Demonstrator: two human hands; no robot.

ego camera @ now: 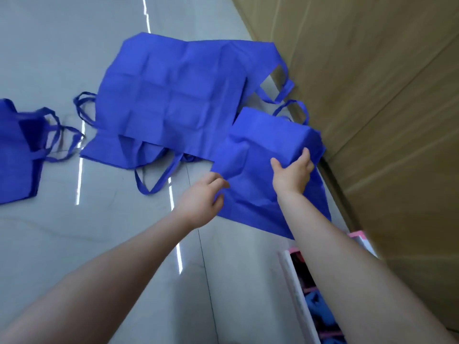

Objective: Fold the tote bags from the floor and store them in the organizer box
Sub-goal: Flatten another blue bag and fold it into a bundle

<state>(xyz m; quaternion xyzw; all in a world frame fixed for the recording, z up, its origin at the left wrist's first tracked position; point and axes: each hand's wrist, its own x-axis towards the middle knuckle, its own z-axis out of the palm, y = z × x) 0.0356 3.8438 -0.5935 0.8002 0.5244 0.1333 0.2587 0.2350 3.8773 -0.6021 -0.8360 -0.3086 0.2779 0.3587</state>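
Observation:
A blue tote bag [258, 145] lies partly folded on the grey floor at centre right, its top half doubled over toward me. My right hand [293, 171] grips the folded edge of this bag. My left hand [201, 202] pinches the bag's left edge. Behind it, a larger blue tote bag [173, 95] lies flat and creased, with handles sticking out. A third blue tote bag [17, 150] lies crumpled at the far left. The organizer box [295, 294], white-rimmed with pink dividers, sits at the bottom right with blue fabric inside, partly hidden by my right arm.
Brown cardboard [372, 95] rises along the right side, close against the bag I am holding. The glossy grey floor [74, 244] stretches to the left and toward me, with bright light streaks on it.

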